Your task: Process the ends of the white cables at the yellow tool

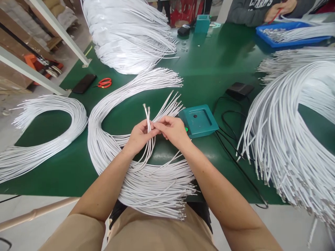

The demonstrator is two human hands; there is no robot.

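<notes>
My left hand (142, 134) is closed around a few white cables (148, 120), whose metal-tipped ends stick up above the fingers. Their lower lengths curve down toward the large looped bundle of white cables (98, 122) in front of me. Touching the left one, my right hand (170, 129) has its thumb and fingers pinched at these same cables; exactly what lies between its fingertips is hidden. Behind it, a small group of cable ends (171, 104) points up and right. A teal box (200, 120) with a recessed top and a green button sits just right of my right hand.
White cable bundles lie left (75, 115), at the back (131, 35) and right (277, 115). Red-handled scissors (105, 83) and a dark phone (84, 83) rest back left. Black cords (230, 146) cross the green table. Another person's hands (281, 10) work near a blue tray (274, 44).
</notes>
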